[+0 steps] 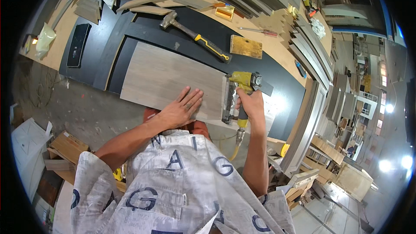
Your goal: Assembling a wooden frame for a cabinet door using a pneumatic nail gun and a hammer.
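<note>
My left hand lies flat, fingers stretched out, on a grey wood-grain panel near its front edge. In my right hand is a yellow and black pneumatic nail gun, gripped by its handle. Its long magazine stands across the panel's right part, and an air hose runs down from the handle's end. The panel rests on a dark board on the table. Beyond the panel lie a hammer with a yellow and black handle and a worn wooden block.
A black phone-like slab lies at the left. Thin trim offcuts are heaped along the far side. A screwdriver and a small orange-rimmed box lie beyond the block. Long mouldings stand at the table's right edge.
</note>
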`<action>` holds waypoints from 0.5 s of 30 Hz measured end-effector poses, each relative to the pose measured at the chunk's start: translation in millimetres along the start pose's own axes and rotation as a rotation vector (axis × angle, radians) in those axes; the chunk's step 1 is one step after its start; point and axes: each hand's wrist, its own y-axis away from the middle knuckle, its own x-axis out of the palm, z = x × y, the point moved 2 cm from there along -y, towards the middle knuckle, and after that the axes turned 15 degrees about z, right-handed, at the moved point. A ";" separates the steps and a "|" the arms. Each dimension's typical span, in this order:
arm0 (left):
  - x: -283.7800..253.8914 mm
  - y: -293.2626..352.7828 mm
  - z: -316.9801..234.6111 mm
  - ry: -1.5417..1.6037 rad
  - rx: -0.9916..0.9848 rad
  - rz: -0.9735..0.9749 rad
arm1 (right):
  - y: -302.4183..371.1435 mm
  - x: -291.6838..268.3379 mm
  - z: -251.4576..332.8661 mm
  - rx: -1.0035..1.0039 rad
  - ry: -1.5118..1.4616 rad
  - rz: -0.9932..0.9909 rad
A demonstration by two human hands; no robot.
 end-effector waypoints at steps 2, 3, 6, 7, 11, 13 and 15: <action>-0.6 0.7 -0.2 -0.007 0.002 0.009 | -1.5 1.0 1.3 -0.005 0.005 0.016; -2.3 2.1 -0.2 0.004 0.007 0.003 | -1.8 2.6 0.6 -0.011 0.002 0.038; -2.0 4.8 1.6 0.024 0.014 -0.015 | 22.9 12.0 2.0 -0.025 0.156 0.027; -1.7 4.0 1.9 0.026 0.021 -0.025 | 37.3 15.6 2.2 -0.023 0.162 0.034; -5.2 5.4 2.1 -0.138 -0.015 0.016 | 95.6 38.0 -18.6 0.057 0.156 0.051; -3.8 6.5 2.1 -0.147 -0.015 -0.026 | 109.9 43.5 -35.6 0.065 0.105 0.065; -5.0 5.3 2.1 -0.164 -0.020 -0.026 | 116.4 50.7 -47.2 0.089 0.196 0.134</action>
